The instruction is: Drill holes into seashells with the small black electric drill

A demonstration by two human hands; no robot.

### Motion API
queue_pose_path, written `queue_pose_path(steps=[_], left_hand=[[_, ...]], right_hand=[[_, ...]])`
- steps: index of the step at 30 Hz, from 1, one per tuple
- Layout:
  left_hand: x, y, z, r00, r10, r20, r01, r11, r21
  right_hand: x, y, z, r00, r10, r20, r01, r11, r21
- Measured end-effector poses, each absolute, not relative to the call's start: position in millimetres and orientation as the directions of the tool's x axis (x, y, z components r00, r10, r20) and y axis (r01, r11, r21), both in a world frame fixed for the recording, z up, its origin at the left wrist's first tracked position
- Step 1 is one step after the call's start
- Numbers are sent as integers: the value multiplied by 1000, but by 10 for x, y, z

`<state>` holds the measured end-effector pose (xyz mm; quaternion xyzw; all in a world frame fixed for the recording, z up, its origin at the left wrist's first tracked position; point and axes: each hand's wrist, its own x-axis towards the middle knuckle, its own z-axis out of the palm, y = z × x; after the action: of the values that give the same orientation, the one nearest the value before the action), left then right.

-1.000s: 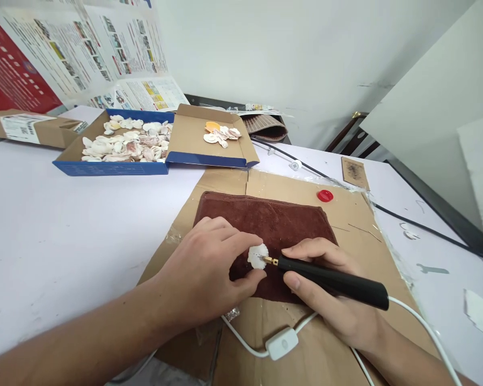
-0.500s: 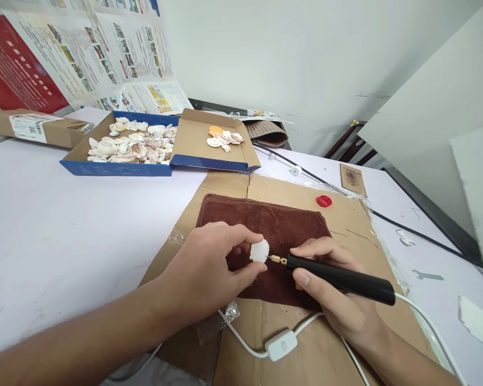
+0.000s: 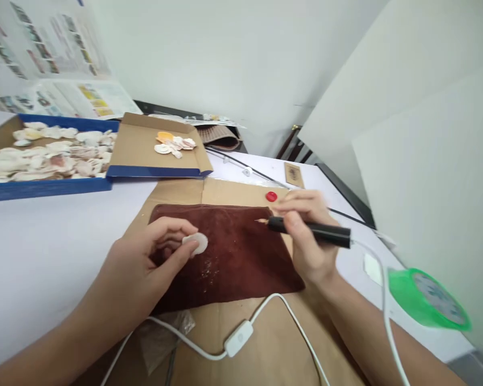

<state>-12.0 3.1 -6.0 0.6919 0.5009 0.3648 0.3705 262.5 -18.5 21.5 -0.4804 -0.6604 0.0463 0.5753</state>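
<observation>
Shell (image 3: pixel 201 243) is pinched by the left hand (image 3: pixel 147 268) near white dust (image 3: pixel 210 271), the drill (image 3: pixel 332 235) is gripped clear by the right hand (image 3: pixel 314 258), and boxed shells (image 3: pixel 60 158) are left beyond.

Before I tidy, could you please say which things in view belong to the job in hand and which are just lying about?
Seemingly in use:
- small white shell in left hand
- black cylindrical corded tool in right hand
- dark brown cloth
- white inline cord switch

Seemingly just lying about:
- round red cap
- round green container
</observation>
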Motion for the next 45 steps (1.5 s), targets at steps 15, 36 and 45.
queue_pose_path(steps=[15,36,45], left_hand=[[-104,-43,-75,327,855,403,568,-519,639],[-72,-51,39,472,751,461,462,-656,596],[-64,-62,48,493,745,450,464,-662,589]], right_hand=[[3518,-137,669,508,859,-67,829,-509,-231],[3428,-7,505,521,823,-227,853,-504,134],[3388,26,507,458,855,-244,889,-446,106]])
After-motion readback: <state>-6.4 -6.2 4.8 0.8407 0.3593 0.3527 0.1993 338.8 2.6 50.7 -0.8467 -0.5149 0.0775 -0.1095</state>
